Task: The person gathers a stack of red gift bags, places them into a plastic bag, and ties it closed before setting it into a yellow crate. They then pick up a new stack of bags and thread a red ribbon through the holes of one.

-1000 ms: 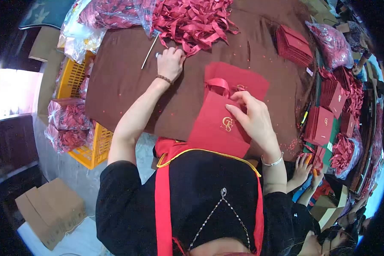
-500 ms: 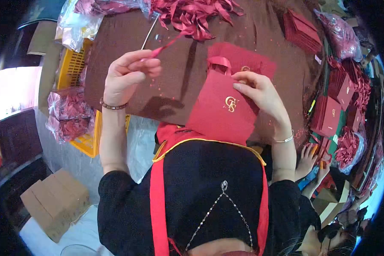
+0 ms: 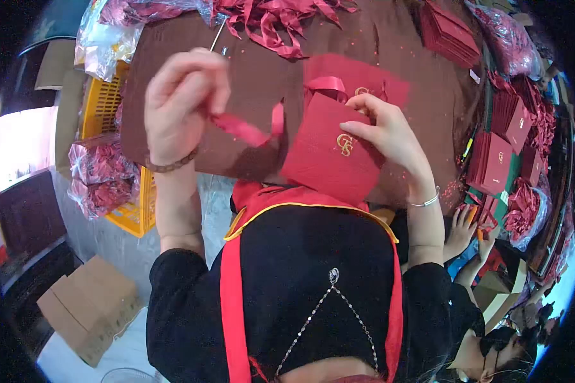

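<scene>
My left hand (image 3: 182, 102) is raised above the brown table (image 3: 255, 70) and pinches one end of a red ribbon (image 3: 249, 131), which hangs across toward a red paper bag (image 3: 329, 159) with a gold logo. My right hand (image 3: 383, 134) grips that bag by its upper right edge, holding it tilted over the table's near edge. A ribbon handle (image 3: 326, 86) loops from the bag's top. A second flat red bag (image 3: 358, 76) lies just beyond it.
A heap of red ribbons (image 3: 275, 19) and a thin metal rod (image 3: 217, 35) lie at the table's far side. Stacks of red bags (image 3: 450, 35) fill the right. A yellow crate (image 3: 118, 121) with bagged ribbons stands left, cardboard boxes (image 3: 86, 306) below. Another person's hands (image 3: 463, 233) work at right.
My left hand left the ribbon heap, drew out one ribbon and lifted it toward me. My right hand kept its hold on the bag, which tilted up slightly.
</scene>
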Demonstrator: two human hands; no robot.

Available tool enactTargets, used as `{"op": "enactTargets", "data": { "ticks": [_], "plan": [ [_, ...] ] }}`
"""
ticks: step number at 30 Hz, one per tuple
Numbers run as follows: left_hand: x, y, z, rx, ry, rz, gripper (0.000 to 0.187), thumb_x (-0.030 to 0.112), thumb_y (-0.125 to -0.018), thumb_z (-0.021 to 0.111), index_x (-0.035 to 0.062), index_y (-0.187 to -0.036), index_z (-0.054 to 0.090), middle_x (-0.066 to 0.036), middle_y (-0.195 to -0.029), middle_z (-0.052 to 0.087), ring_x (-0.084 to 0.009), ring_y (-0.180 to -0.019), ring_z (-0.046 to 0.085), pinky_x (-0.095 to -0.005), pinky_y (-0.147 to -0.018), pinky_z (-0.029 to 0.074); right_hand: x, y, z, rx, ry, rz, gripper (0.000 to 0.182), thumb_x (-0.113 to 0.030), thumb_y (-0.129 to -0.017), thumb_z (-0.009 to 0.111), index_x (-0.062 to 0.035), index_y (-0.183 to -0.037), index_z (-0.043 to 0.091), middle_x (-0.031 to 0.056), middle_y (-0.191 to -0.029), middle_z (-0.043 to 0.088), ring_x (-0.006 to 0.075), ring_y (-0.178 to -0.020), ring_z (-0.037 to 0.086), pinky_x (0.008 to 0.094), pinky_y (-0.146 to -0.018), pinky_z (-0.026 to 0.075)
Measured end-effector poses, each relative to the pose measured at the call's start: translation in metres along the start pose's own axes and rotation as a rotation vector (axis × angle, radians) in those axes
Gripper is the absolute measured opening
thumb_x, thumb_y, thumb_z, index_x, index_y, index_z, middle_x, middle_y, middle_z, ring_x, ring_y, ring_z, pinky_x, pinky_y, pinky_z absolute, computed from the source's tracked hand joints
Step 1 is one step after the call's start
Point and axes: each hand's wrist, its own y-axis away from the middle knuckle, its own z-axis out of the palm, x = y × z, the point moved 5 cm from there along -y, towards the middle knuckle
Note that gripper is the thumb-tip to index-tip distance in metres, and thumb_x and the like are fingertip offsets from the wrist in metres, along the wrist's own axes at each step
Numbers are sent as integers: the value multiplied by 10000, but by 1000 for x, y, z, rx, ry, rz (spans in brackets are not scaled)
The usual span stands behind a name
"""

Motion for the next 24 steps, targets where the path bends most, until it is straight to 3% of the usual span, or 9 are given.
{"op": "enactTargets", "data": {
  "ticks": [1, 3, 4, 9, 11, 16, 19, 21, 24],
  "plan": [
    [-9, 2, 4, 84, -324, -184, 175, 33, -850, 488, 1, -976, 604, -41, -796, 590, -54, -586, 463, -178, -517, 359, 3, -1, 2, 0, -18, 11, 326, -199, -713, 688, -19, -964, 583, 117, -761, 598, 202, -668, 564, 318, -629, 434],
    [-43, 16, 14, 70, -375, -568, 187, 46, -827, 556, -6, -1001, 603, -13, -777, 613, -31, -616, 498, -176, -551, 404, 6, -2, 4, -14, -13, 40, 319, -200, -726, 671, -12, -970, 590, 117, -765, 606, 194, -689, 576, 311, -641, 438],
    [-54, 16, 27, -45, -406, -516, 199, 41, -815, 575, -10, -1006, 593, -17, -742, 611, -44, -638, 529, -193, -574, 438, 9, -2, 4, -13, -14, 47, 319, -200, -726, 671, -12, -970, 590, 117, -765, 606, 194, -689, 576, 311, -641, 438],
    [-91, 26, 45, -130, -529, -475, 152, 43, -797, 595, -16, -937, 605, -72, -760, 645, -92, -675, 602, -233, -597, 478, 13, 0, 3, -94, -75, 122, 335, -229, -786, 609, -5, -1035, 600, 128, -783, 628, 177, -736, 596, 295, -685, 452],
    [-94, 25, 47, -126, -551, -381, 170, 50, -805, 596, -8, -965, 606, -43, -808, 634, -72, -710, 567, -214, -630, 456, 18, 1, 7, -152, -195, 166, 329, -216, -815, 576, 17, -1047, 591, 131, -851, 647, 164, -799, 601, 300, -732, 455],
    [-96, 21, 46, -67, -565, -387, 155, 51, -816, 581, 0, -960, 608, -45, -801, 633, -76, -707, 568, -223, -622, 455, 18, -1, 10, -127, -194, 95, 328, -200, -831, 551, 27, -1066, 583, 132, -927, 643, 171, -880, 593, 281, -802, 440],
    [-94, 20, 50, -131, -639, -409, 151, 72, -833, 558, 7, -959, 609, -56, -765, 628, -80, -647, 554, -223, -598, 451, 15, 1, 9, -142, -233, 101, 332, -195, -847, 533, 24, -1092, 571, 129, -979, 637, 169, -931, 581, 275, -844, 426],
    [-96, 21, 56, -165, -683, -277, 149, 64, -838, 548, 7, -962, 607, -67, -758, 630, -85, -637, 555, -232, -593, 454, 14, 2, 10, -146, -230, 100, 344, -205, -852, 532, 18, -1112, 559, 125, -1014, 631, 165, -942, 578, 276, -846, 425],
    [-95, 20, 62, -187, -775, -222, 137, 56, -827, 554, 10, -947, 604, -113, -786, 642, -164, -693, 620, -273, -621, 475, 9, 4, 12, -172, -211, 83, 369, -219, -840, 557, 10, -1129, 546, 129, -1030, 625, 159, -954, 571, 284, -847, 425]
  ]
}}
